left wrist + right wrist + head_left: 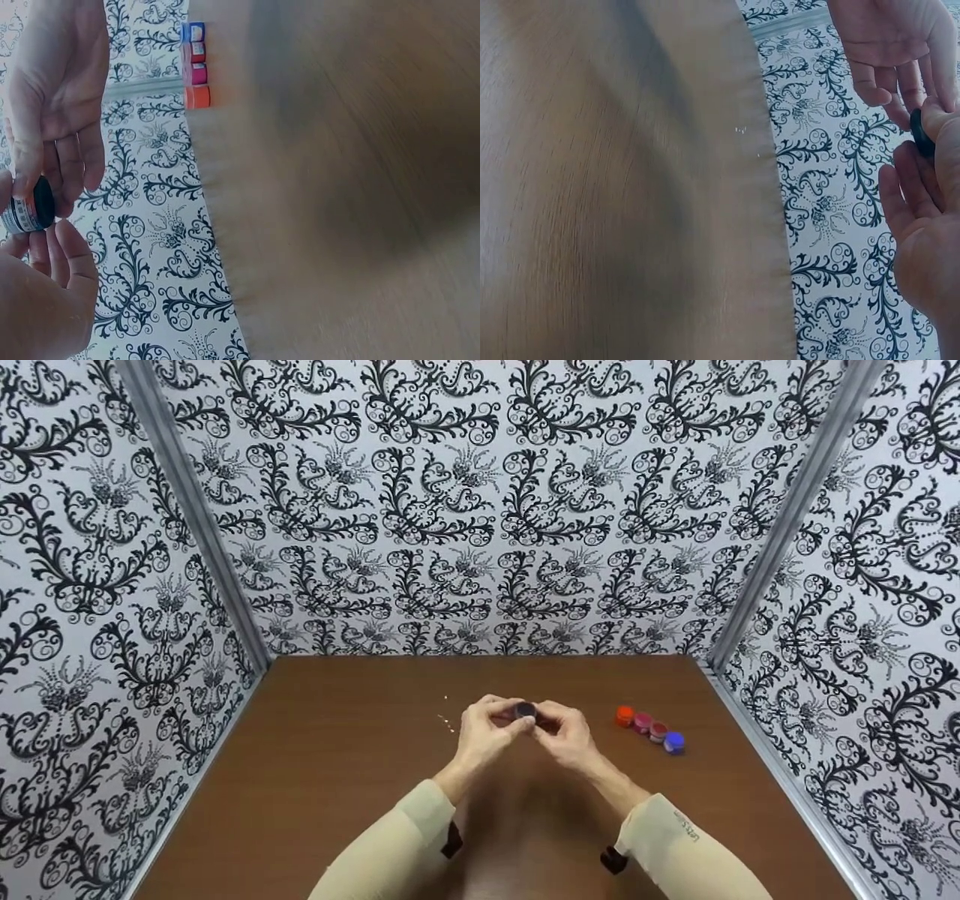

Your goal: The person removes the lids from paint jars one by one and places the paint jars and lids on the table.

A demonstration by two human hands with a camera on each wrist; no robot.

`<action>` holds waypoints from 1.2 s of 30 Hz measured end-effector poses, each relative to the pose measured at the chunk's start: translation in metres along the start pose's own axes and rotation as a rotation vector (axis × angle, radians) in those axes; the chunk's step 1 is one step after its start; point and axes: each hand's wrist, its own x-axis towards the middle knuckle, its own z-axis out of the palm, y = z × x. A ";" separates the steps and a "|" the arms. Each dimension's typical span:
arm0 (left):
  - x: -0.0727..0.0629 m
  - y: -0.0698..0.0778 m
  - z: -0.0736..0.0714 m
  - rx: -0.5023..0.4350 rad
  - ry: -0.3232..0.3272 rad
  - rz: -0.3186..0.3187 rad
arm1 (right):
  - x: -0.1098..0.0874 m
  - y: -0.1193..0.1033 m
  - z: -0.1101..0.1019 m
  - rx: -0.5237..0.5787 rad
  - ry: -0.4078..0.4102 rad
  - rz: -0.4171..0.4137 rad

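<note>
Both hands meet over the middle of the table around a small paint jar (525,709) with a dark lid. My left hand (486,733) grips it from the left between thumb and fingers. From the other side my right hand (568,736) holds it too, thumb and fingertips at the lid. In the left wrist view the jar (22,214) shows a printed label with a barcode, partly covered by fingers. Only a dark edge of the jar (921,133) appears between the hands in the right wrist view.
To the right, an orange jar (625,716), a pink jar (642,723), a red jar (658,732) and a blue jar (674,743) stand in a slanting row. Small pale marks (447,723) lie left of the hands. Patterned walls (480,510) enclose the brown table (337,780).
</note>
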 end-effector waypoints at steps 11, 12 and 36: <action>0.001 -0.003 -0.001 -0.018 -0.007 -0.022 | -0.001 -0.004 -0.001 -0.015 -0.028 0.090; 0.001 -0.003 -0.002 -0.022 -0.018 -0.024 | 0.000 -0.004 -0.002 -0.009 -0.032 0.101; 0.000 -0.004 -0.016 0.052 -0.163 0.065 | -0.003 -0.004 -0.001 0.006 -0.092 0.051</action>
